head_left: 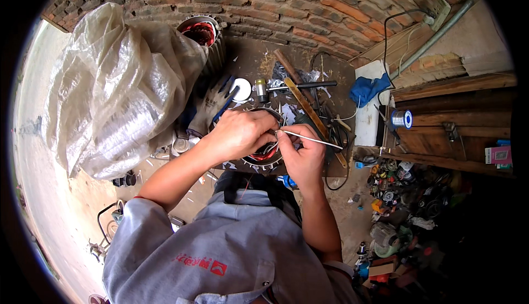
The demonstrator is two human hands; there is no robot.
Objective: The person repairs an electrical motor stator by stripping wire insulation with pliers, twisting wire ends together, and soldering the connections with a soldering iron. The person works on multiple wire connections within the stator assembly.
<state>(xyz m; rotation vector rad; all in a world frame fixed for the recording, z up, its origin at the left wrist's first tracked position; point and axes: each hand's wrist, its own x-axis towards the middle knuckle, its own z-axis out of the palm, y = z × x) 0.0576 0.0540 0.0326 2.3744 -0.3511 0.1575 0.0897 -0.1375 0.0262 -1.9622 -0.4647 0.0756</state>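
Currently, both hands work close together above a round motor part [263, 165], which is directly in front of the person's body, at the near edge of the dark bench [250, 50]. This part has metal fins around it, and red winding can be seen inside. The right hand [304, 152] is narrow: its thumb and finger pinch a thin white cord [315, 140], whose free end points to the right. The left hand [245, 132] has its fingers bent over the part, near the right fingertips; I cannot tell whether it grips something.

As for writing, the grey shirt [237, 221] carries red printed characters and, beside them, a red square emblem, near the chest pocket. Behind the left hand, a pale work glove [214, 104] bears small dark marks, too small to be read. To the right, a spool of silver wire [401, 119] has a blue-and-white end. Farther right, a pink box [498, 155] shows a printed panel, also too small for reading.
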